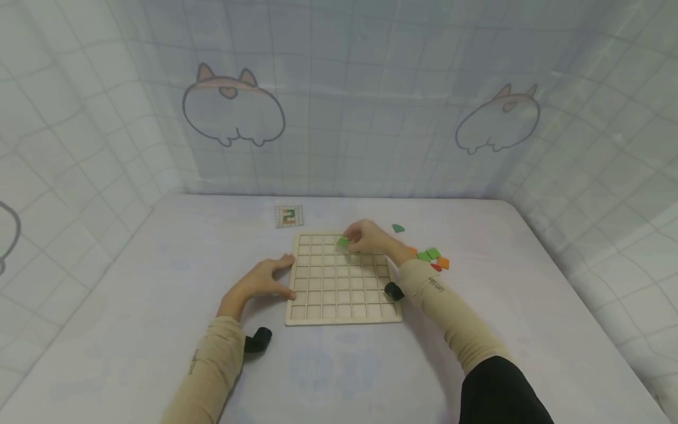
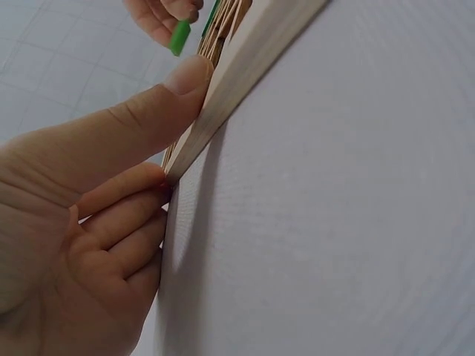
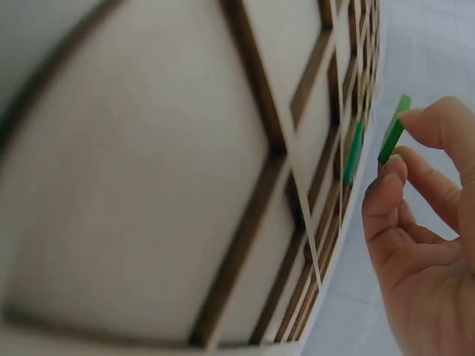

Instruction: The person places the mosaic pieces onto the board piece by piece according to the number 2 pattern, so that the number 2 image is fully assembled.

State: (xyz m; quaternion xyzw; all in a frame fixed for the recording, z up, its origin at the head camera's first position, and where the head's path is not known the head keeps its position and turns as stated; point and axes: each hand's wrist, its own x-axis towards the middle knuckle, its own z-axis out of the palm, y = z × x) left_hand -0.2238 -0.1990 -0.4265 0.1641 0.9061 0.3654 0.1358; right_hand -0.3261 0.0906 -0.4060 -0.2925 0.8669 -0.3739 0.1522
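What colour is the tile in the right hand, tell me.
The tile is bright green, clearest in the right wrist view.

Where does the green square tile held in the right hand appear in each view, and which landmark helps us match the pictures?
Head: the green square tile is just below the picture's centre, in the right hand.
Left wrist: the green square tile is near the top edge, left of centre.
Right wrist: the green square tile is right of centre, upper half.
Shared landmark: the wooden grid board.
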